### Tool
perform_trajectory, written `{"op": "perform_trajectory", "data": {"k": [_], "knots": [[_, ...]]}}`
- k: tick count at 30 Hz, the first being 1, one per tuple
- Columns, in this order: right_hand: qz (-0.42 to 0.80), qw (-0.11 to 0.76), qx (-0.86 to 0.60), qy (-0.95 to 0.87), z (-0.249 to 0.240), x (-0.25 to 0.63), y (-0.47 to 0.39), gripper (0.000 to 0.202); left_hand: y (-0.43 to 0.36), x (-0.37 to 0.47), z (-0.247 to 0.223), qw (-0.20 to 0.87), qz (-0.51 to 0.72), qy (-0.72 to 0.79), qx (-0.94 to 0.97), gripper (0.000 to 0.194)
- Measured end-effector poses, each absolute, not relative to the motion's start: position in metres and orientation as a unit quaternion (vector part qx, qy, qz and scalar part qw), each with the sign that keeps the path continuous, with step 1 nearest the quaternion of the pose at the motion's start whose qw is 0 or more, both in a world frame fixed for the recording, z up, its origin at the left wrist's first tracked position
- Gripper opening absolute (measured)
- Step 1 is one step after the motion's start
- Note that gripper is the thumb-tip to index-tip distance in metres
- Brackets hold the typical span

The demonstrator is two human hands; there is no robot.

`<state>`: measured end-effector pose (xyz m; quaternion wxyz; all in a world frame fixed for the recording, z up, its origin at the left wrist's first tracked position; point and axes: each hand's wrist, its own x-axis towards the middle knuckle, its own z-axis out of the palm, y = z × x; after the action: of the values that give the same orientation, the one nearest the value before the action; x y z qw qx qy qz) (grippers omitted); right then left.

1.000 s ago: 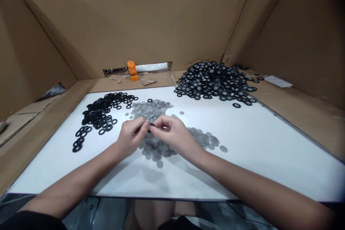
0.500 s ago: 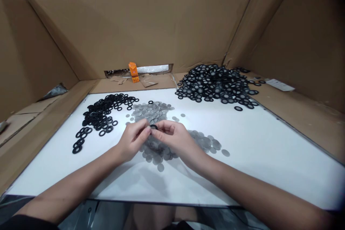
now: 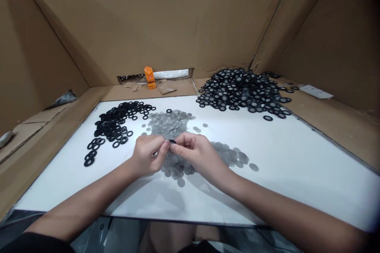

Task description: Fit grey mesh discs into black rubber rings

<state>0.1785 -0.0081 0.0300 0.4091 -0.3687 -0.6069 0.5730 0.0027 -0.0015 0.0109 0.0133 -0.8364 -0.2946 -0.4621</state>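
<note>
Between my two hands is a black ring [image 3: 172, 141], pinched at its edges above the grey discs. My left hand [image 3: 149, 153] has thumb and forefinger closed on its left side. My right hand [image 3: 197, 152] grips its right side with thumb and fingertips. Whether a disc sits inside the ring is hidden by my fingers. Loose grey mesh-like discs [image 3: 170, 121] lie in a heap under and beyond my hands, and more spread out to the right. A heap of black rings [image 3: 111, 121] lies to the left.
Black rings with grey centres form a large pile [image 3: 242, 91] at the back right. An orange carton [image 3: 149, 77] stands by a slot in the cardboard wall [image 3: 166, 27]. A white paper slip [image 3: 316, 91] lies on the right ledge. The white board [image 3: 74, 184] lies beneath everything.
The whole view has shifted slightly. Both hands stay together on the black ring, and the left fingers have turned a little, covering more of it.
</note>
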Motion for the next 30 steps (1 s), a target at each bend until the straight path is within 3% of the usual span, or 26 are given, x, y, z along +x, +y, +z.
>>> {"op": "perform_trajectory", "data": {"k": [4,11,19,23,28,30], "knots": [[0.569,0.399,-0.374,-0.615,0.029,0.180,-0.010,0.020,0.001,-0.002,0.009,0.093,-0.444,-0.260,-0.852,0.029],[0.543,0.384,-0.366,-0.651,0.039,0.186,-0.008,0.018,-0.001,-0.003,0.019,-0.197,-0.386,-0.320,-0.843,0.036],[0.614,0.382,-0.343,-0.600,0.039,0.186,-0.005,0.017,-0.003,0.002,0.013,-0.330,-0.418,-0.349,-0.771,0.041],[0.583,0.390,-0.360,-0.615,0.037,0.185,-0.003,0.014,-0.003,0.003,0.008,-0.345,-0.421,-0.352,-0.761,0.043],[0.557,0.399,-0.366,-0.630,0.032,0.183,-0.002,0.012,-0.002,-0.002,0.009,-0.268,-0.424,-0.334,-0.798,0.045],[0.569,0.400,-0.357,-0.624,0.030,0.182,-0.002,0.013,0.000,-0.002,0.007,-0.322,-0.419,-0.343,-0.777,0.046]]}}
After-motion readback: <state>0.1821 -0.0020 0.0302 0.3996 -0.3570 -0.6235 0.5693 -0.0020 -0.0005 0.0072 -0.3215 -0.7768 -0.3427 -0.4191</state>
